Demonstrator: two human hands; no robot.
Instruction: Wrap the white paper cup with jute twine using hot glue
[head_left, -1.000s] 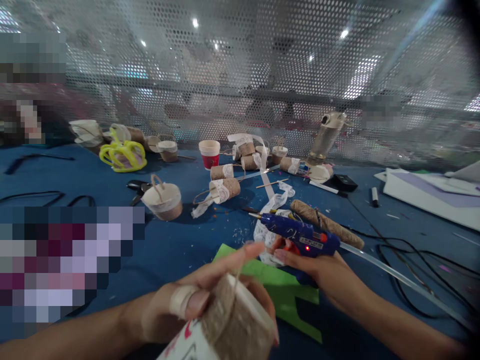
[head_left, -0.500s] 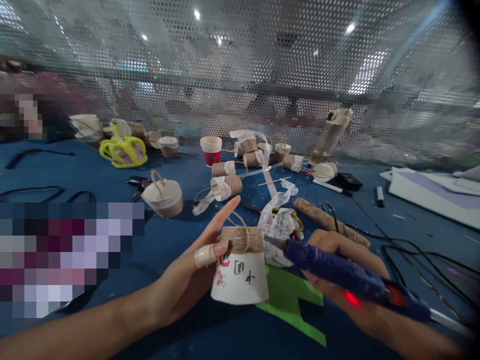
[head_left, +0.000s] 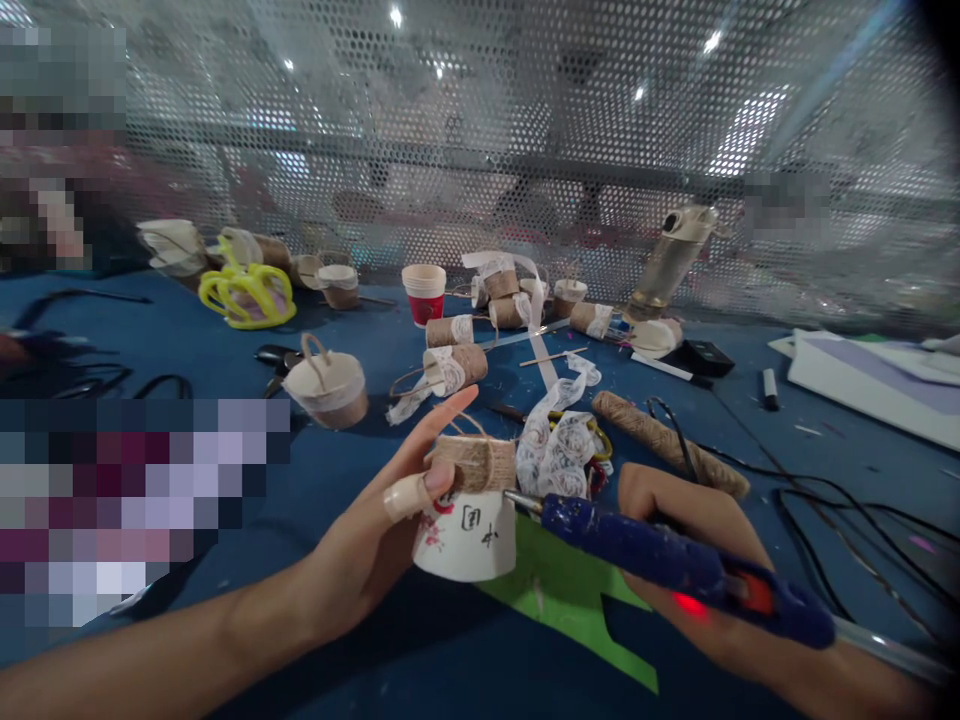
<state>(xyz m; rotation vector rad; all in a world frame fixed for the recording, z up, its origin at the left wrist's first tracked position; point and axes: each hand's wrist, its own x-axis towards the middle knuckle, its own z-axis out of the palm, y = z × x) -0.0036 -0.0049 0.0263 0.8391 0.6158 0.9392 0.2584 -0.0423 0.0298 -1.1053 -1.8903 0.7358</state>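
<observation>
My left hand [head_left: 390, 530], with a bandage on its thumb, is closed around a paper cup [head_left: 469, 540]. Brown twine [head_left: 480, 465] wraps the cup's upper part, and its white lower part carries red print and black marks. A twine loop rises from the top. In my right hand [head_left: 697, 520] is a blue glue gun [head_left: 660, 550], its red light glowing and a clear glue stick [head_left: 885, 645] out the back. The nozzle is at the cup's right side, by the lower edge of the twine; whether it touches I cannot tell. Green paper [head_left: 570, 600] lies below.
White lace ribbon [head_left: 555, 450] lies behind the cup, beside a roll of twine [head_left: 667, 440]. Several twine-wrapped cups, including a handled one [head_left: 328, 390], stand or lie farther back. A clear bottle [head_left: 671, 262] stands by the mesh wall. Black cables [head_left: 810, 540] run along the right.
My left hand has turned the cup from tilted to upside down, white part below. My right hand has brought the glue gun round so its nozzle is at the cup.
</observation>
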